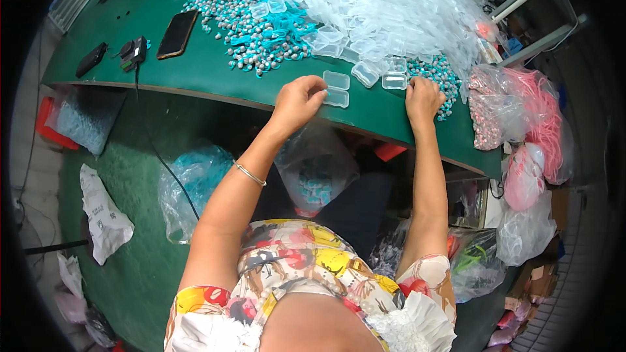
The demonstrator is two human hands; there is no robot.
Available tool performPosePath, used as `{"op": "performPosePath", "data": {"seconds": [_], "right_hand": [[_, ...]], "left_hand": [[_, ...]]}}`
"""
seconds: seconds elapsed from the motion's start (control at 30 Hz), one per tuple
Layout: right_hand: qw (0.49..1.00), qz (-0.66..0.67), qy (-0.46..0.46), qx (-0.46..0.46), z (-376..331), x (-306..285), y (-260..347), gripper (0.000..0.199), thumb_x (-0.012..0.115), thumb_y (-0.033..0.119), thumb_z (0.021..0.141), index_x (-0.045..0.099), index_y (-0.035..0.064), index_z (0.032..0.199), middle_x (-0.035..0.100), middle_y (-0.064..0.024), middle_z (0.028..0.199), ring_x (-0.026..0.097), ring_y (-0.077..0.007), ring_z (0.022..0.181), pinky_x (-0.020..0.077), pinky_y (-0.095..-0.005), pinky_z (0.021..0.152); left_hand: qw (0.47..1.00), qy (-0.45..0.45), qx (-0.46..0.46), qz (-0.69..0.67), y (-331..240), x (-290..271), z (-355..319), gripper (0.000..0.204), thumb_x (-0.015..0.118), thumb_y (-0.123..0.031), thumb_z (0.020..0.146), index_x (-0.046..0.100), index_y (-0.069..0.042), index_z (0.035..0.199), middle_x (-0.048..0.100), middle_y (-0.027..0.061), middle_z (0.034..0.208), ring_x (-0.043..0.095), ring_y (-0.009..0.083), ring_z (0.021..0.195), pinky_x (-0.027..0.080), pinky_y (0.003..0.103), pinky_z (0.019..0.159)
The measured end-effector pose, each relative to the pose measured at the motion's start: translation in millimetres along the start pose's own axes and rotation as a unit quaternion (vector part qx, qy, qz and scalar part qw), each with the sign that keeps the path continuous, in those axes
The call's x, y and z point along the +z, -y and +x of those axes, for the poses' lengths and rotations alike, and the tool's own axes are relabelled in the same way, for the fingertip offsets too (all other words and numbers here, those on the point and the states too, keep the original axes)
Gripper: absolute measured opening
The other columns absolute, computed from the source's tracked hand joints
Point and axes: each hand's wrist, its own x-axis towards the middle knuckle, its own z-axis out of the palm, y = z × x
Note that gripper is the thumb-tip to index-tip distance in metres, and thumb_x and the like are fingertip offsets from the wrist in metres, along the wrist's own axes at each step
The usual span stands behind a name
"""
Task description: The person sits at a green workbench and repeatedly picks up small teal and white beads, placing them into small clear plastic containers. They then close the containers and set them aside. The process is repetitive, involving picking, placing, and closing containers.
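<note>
Hands [300, 101] [425, 98] part-curled: left at case [337, 80], right likely touching beads [446, 85].

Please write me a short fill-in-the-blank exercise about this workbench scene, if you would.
1. The tabletop is ____ in colour.
2. The bracelet is worn on the person's ____ arm.
3. The smaller bead heap lies beside the person's ____ hand.
4. The rope bundle at the picture's right is ____ in colour.

Missing words: green; left; right; pink.

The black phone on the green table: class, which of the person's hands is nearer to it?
The left hand. It is right of and below the phone in the picture; the right hand is farther right, beyond the open clear box.
</note>
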Motion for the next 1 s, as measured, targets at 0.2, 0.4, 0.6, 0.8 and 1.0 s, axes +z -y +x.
{"op": "performPosePath", "data": {"seconds": [0.2,0.4,0.6,0.8,1.0], "right_hand": [[0.999,-0.01,0.021,0.027,1.0,-2.0,5.2,0.014,0.071,0.016,0.077,0.067,0.0149,0.09,0.066,-0.0029,0.088,0.06,-0.0244,0.093,0.0364,-0.0471,0.083],[0.997,0.079,-0.02,-0.007,-17.1,-2.5,-0.5,0.017,0.069,0.016,0.079,0.069,0.0157,0.096,0.068,-0.0016,0.093,0.06,-0.0228,0.096,0.0353,-0.0457,0.088],[0.996,0.087,-0.021,0.007,-12.8,-6.0,-10.2,0.037,0.07,0.022,0.081,0.065,0.0142,0.116,0.058,-0.0083,0.124,0.053,-0.0297,0.114,0.0374,-0.0515,0.097],[0.99,0.14,0.005,0.002,-14.0,10.3,-3.6,0.035,0.071,0.022,0.079,0.064,0.0124,0.112,0.055,-0.0117,0.114,0.053,-0.0346,0.109,0.0465,-0.051,0.086],[0.974,0.225,0.009,0.008,-30.6,-0.5,8.2,0.028,0.072,0.014,0.079,0.065,0.0108,0.107,0.054,-0.0116,0.105,0.055,-0.0331,0.102,0.0453,-0.0473,0.08]], "left_hand": [[1.0,0.011,0.0,0.006,-3.9,-1.6,-2.3,0.017,0.069,-0.012,0.086,0.069,-0.002,0.1,0.07,0.01,0.089,0.066,0.0188,0.078,0.052,0.032,0.071],[1.0,0.009,0.01,0.015,-4.7,-1.7,-3.0,0.017,0.069,-0.011,0.087,0.068,-0.001,0.1,0.069,0.0093,0.089,0.066,0.0162,0.077,0.052,0.03,0.07],[1.0,0.01,0.003,0.021,-3.3,1.3,-3.4,0.016,0.068,-0.012,0.087,0.068,-0.002,0.099,0.069,0.0099,0.089,0.066,0.0203,0.075,0.052,0.033,0.069],[0.999,0.018,0.008,0.045,-7.4,0.2,-3.6,0.016,0.068,-0.011,0.087,0.068,-0.001,0.1,0.069,0.009,0.088,0.065,0.0173,0.074,0.052,0.031,0.069],[0.999,0.014,0.01,0.042,-7.8,1.1,-5.2,0.015,0.068,-0.013,0.086,0.068,-0.004,0.098,0.068,0.0087,0.087,0.064,0.02,0.073,0.051,0.033,0.067]]}}
